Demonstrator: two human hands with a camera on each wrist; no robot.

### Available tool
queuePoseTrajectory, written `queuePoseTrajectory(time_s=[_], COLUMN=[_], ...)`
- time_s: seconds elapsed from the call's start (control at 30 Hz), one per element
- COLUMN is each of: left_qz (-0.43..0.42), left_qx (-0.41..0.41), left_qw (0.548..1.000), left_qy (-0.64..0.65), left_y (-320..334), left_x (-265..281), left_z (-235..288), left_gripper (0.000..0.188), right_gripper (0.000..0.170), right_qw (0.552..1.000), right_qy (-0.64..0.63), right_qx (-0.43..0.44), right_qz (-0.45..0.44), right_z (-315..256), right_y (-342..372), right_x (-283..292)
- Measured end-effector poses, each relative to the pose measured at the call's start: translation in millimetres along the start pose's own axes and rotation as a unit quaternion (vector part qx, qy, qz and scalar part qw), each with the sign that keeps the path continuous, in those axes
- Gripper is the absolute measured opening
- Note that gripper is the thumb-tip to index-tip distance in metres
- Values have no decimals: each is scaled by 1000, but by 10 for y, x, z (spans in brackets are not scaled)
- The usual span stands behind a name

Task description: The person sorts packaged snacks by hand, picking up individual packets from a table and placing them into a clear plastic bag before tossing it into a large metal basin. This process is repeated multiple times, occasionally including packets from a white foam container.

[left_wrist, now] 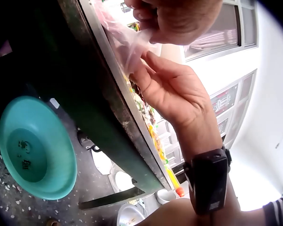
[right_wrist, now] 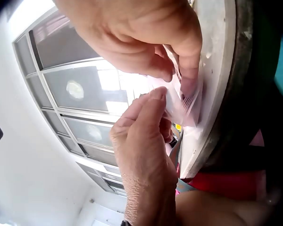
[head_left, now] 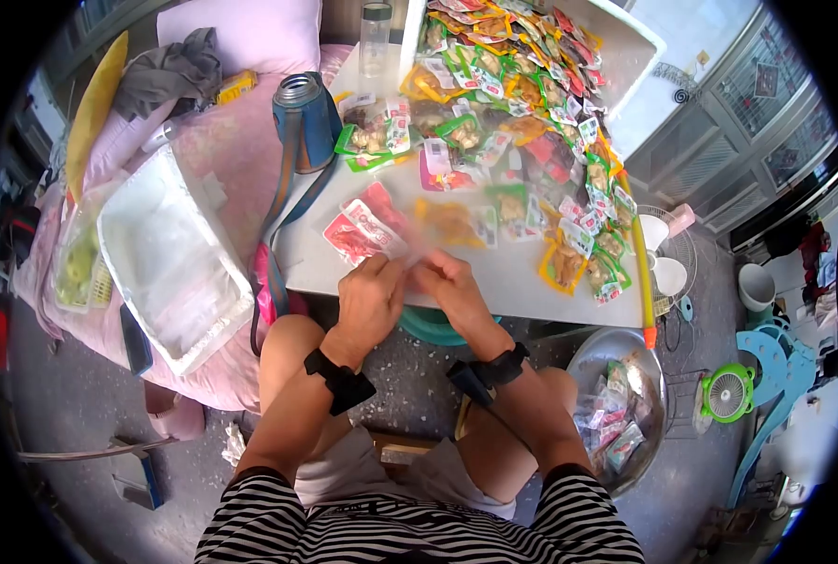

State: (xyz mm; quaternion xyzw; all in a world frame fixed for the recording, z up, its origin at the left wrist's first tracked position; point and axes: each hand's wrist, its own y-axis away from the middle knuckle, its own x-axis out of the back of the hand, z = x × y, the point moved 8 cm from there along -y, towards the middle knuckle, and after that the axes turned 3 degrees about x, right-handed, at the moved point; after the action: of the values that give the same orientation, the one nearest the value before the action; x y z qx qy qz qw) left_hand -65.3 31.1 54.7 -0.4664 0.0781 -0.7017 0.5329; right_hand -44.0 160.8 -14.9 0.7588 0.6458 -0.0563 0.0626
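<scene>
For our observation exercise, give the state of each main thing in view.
Left hand: pinching plastic bag
Right hand: pinching it too
Blue flask: upright, uncapped
Foam box on bed: open
Foam box on table: open, heaped with packets
Metal basin: holds packets
Teal basin: upright
Green fan: on/off unclear

I'm looking over a grey, speckled floor (head_left: 71,414) here, pink-covered bed (head_left: 231,150) to the left with a pillow (head_left: 240,33) at its far end, pale table (head_left: 311,268) in front. White wall (head_left: 654,28) beyond, grey panelling (head_left: 711,141) at right, and in the right wrist view bright light glares on the windows (right_wrist: 61,103).
</scene>
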Motion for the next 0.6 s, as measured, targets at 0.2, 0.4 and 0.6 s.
queuePoseTrajectory(time_s=[0.2,0.4,0.6], left_qz=[-6,-16,-17], left_qx=[-11,30,39], left_qw=[1000,999,999], left_qy=[-12,-16,-7], left_y=[10,-3,-30], left_x=[-15,39,28], left_z=[9,-120,-73], left_gripper=[28,21,11], right_gripper=[24,22,32], right_qw=[980,967,962], right_qy=[-197,-217,170], right_qx=[-21,-49,-158], right_qz=[-31,-120,-145], right_z=[117,83,-564], right_y=[-23,-55,17], right_x=[-150,-286,470])
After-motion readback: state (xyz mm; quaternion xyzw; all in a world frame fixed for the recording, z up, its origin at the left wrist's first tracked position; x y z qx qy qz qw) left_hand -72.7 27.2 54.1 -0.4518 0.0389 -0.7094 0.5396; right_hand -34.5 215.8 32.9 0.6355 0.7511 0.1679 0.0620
